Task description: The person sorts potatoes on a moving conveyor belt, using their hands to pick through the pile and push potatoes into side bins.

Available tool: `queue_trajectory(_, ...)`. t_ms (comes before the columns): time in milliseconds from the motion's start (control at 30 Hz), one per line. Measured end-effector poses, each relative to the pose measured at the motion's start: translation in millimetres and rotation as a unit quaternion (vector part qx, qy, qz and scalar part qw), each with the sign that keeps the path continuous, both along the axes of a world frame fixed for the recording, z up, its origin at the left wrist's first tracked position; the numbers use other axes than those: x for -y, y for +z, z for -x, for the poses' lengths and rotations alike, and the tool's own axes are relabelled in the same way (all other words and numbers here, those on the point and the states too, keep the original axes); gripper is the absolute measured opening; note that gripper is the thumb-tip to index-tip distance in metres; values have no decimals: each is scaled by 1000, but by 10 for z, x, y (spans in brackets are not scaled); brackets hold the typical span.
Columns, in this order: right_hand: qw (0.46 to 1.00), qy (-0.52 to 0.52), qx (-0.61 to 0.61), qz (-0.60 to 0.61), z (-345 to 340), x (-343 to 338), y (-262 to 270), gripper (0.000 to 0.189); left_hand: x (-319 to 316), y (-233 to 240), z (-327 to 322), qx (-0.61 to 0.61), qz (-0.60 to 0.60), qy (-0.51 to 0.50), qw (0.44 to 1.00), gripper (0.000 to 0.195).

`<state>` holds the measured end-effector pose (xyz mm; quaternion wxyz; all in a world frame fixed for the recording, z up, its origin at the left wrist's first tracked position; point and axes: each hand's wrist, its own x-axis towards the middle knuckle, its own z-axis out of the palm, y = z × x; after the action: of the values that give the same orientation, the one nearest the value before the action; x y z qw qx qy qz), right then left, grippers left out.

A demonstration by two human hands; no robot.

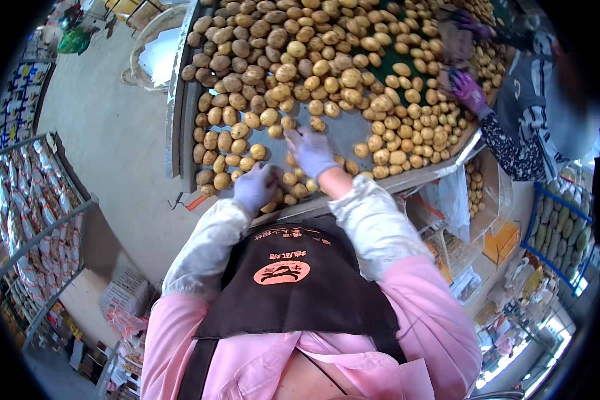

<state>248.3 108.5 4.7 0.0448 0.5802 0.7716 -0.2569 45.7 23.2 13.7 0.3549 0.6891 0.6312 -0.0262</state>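
Observation:
Many small potatoes (269, 117) cover a metal sorting table (347, 131) before me, some brown with soil, others clean and yellow. My left hand (256, 188), in a pale purple glove, is low among potatoes at the table's near edge. Blur and the hand itself hide its fingers, so a grip cannot be made out. My right hand (311, 151), gloved alike, reaches over bare metal in the middle. Its blurred fingertips are beside a potato (288, 122); whether they touch it is unclear.
A co-worker's purple-gloved hand (469, 91) is among potatoes at the right. Below the table's right side stands a lined box (497, 200) of potatoes. A round basket (136, 50) holding white sheets stands beyond the left rail (176, 105). Racks of wrapped produce (35, 215) stand left.

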Motion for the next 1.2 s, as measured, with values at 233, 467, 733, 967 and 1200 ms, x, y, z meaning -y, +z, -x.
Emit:
queue_trajectory(233, 998, -36, -16, 45, -619, -1202, 766, 36, -171, 12, 978, 365, 89, 369, 850, 22)
queue_trajectory(467, 978, -19, 55, -200, 626, -2080, 304, 55, -2254, -40, 851, 360, -204, 408, 814, 37)
queue_trajectory(733, 984, 111, 73, -120, -756, -272, 230, 70, -1196, -56, 202, 81, -218, 24, 972, 65)
queue_trajectory(967, 991, 54, 97, -75, -586, 938, 271, 65, 267, -17, 236, 72, -172, -160, 969, 68)
queue_trajectory(1200, 985, -93, -145, -14, -913, 446, 254, 35, 623, -4, 1091, 29, -117, -16, 993, 59)
